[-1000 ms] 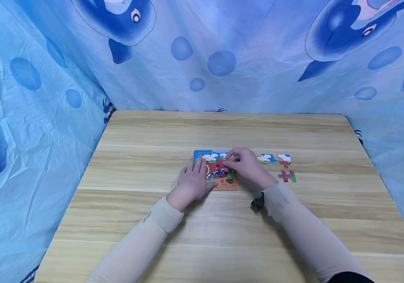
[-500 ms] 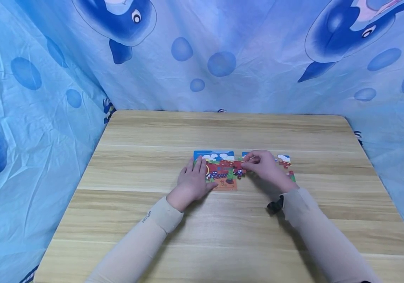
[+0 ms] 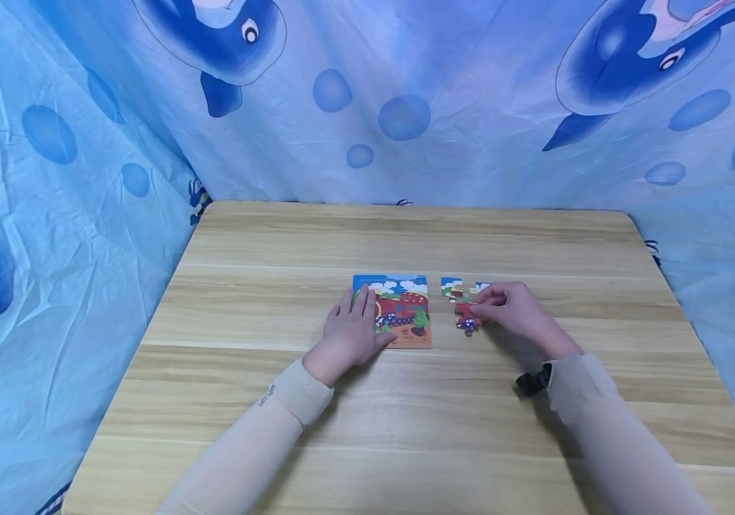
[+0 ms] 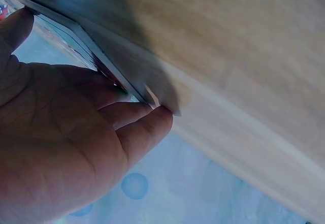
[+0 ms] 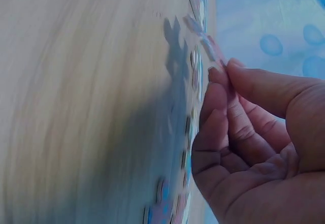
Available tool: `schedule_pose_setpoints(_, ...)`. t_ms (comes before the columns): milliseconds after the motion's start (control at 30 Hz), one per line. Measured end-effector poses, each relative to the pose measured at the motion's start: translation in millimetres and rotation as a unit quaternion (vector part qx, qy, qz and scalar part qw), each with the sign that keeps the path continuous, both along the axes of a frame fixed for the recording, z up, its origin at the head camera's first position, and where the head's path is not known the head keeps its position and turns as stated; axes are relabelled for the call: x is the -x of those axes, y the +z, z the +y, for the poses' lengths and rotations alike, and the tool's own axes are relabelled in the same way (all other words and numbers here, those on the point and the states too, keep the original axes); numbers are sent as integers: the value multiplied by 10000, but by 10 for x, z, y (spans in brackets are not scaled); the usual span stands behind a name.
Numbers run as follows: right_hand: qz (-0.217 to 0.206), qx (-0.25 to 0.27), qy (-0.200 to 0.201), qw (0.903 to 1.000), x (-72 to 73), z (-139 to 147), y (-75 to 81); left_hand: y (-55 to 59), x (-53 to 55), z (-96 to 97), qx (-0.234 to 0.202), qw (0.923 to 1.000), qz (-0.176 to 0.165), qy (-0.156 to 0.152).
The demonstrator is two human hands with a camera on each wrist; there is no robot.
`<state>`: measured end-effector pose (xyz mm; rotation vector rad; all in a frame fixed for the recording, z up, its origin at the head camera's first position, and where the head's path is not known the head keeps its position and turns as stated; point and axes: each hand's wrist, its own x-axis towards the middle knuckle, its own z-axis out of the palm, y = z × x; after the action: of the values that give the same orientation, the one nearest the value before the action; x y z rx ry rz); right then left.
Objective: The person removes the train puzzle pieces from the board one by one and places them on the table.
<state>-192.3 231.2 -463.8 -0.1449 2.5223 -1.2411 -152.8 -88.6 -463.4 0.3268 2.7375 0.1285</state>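
Observation:
In the head view, my left hand [image 3: 349,332] rests on the left part of a small jigsaw puzzle [image 3: 414,286] with a red train picture. Its fingers lie fairly straight across the picture, and the left wrist view shows fingertips by the puzzle's edge [image 4: 109,66]. To the right, my right hand [image 3: 517,312] pinches a red jigsaw piece [image 3: 466,313] between thumb and fingers. The right wrist view has that piece [image 5: 207,42] raised off the table, its shadow below. A blue-and-white loose piece [image 3: 451,284] lies just behind it; others are partly covered by the hand.
The wooden table [image 3: 367,443] carries the puzzle near its middle. More loose jigsaw pieces [image 5: 162,209] lie flat near my right hand. A blue dolphin-print cloth [image 3: 483,164] hangs behind the table and at its sides.
My right hand has lifted the red piece away from the puzzle's right side and moved right with it, over the loose pieces. My left hand has stayed in place.

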Motion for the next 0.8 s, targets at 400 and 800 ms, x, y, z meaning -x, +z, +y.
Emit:
schedule_pose_setpoints(400, -290, -486, -65, 9984, -46, 254, 49, -3, 0, 19, 58, 10000, -20, -7)
schedule_pose_setpoints(800, -87, -1171, -84, 9930, -72, 196, 129, -15, -1, 21, 88, 10000, 27, -13)
